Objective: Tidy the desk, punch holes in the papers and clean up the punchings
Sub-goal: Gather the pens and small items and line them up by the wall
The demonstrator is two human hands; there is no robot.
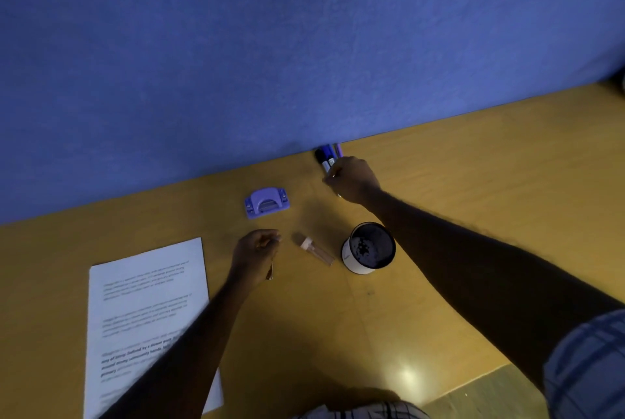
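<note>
The step in hand seemed to be the tidying of the desk (456, 202), not yet the punching. The right hand (351, 180) was stretched far forward to the blue partition (236, 63), and its fingers were curled round the near ends of the markers (326, 156), which lay together against the foot of that partition. The left hand (257, 251) was held lower and nearer to the person, its fingers closed in a pinch on a thin object (270, 271) that hung down from it; what this object was I could not tell. The hole punch (267, 203) stood just beyond the left hand, and the papers (145, 303) lay in a stack to the left of it, partly under the left forearm. Between the two hands lay a small tube (316, 251) on its side, and beside it, under the right forearm, stood a round cup (368, 247), white outside and dark inside. The inside looked speckled, but whether anything was in it could not be seen. In my judgement the next move called for lifting the markers together, without dropping one, and bringing them back to the cup.
</note>
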